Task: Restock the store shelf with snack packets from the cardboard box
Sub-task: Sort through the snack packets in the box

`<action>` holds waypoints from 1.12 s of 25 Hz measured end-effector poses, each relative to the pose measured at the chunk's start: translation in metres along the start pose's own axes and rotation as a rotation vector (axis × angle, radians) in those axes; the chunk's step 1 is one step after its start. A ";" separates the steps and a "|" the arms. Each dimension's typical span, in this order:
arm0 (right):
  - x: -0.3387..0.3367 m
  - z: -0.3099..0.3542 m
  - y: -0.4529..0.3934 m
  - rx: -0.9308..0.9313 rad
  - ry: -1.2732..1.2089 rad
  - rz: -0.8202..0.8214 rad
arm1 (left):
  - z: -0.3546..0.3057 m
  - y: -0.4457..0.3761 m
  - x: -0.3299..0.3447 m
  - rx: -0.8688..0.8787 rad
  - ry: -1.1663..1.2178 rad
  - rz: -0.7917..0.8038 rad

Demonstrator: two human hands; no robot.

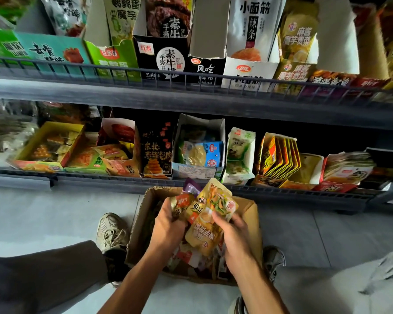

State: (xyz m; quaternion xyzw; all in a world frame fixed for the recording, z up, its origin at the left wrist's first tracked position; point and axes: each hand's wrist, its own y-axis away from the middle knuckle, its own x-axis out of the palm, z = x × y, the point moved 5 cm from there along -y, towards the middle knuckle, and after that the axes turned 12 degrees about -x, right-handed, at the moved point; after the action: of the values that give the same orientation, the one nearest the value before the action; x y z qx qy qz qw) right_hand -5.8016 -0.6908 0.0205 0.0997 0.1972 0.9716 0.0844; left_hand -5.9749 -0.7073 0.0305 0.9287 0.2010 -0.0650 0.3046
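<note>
— Where does the person have the snack packets?

— A bunch of snack packets [204, 207] is held up between both hands, just above the open cardboard box [250, 214], which sits on the pale floor [55, 214] right in front of the lower shelf [100, 181]. The left hand [168, 225] curls its fingers round the left side of the bunch, gripping a red-and-gold packet and a purple one behind it. The right hand [234, 234] grips the right side, its thumb pressed on the face of a yellow packet and its fingers wrapped behind.

— Is anything left in the box?

— Yes, more loose packets [191, 259] lie inside, below the hands, mostly red, white and yellow.

— And the shelf?

— The lower shelf holds a row of open display cartons: a yellow tray [48, 146] at the left, a black carton [156, 152] near the middle, a white carton [199, 146] with blue-and-white packs straight beyond the box, and a carton of upright yellow-and-red packs [279, 157] to the right. The upper shelf [191, 96], behind a wire rail, carries green, black and white cartons with tall packets standing in them.

— What else is near?

— A beige shoe [111, 231] stands just left of the box, touching or nearly touching its side, and another shoe [273, 259] is at its right corner. A dark trouser leg [43, 275] crosses the near left.
</note>
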 end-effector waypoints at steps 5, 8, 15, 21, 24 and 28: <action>-0.005 0.007 -0.002 0.098 -0.310 -0.063 | 0.018 -0.024 -0.016 -0.098 -0.253 -0.083; 0.007 0.030 -0.005 0.081 -0.191 0.219 | -0.018 -0.002 -0.009 -0.156 0.031 0.227; 0.014 0.080 -0.005 -0.194 0.176 0.255 | -0.071 0.031 0.004 -0.186 0.512 0.535; 0.018 0.104 0.002 -0.119 -0.132 0.327 | -0.095 0.036 -0.004 0.014 0.521 0.348; 0.030 0.133 0.001 -0.166 -0.053 0.377 | -0.130 0.046 -0.001 0.044 0.512 0.412; 0.058 0.226 0.006 -0.504 0.078 0.432 | -0.210 0.058 -0.018 0.230 0.416 0.499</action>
State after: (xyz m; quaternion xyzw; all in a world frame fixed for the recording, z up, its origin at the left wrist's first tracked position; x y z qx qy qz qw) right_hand -5.8069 -0.6015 0.2362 0.0777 -0.0717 0.9884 -0.1090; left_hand -5.9677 -0.6314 0.2349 0.9709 0.0167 0.1802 0.1568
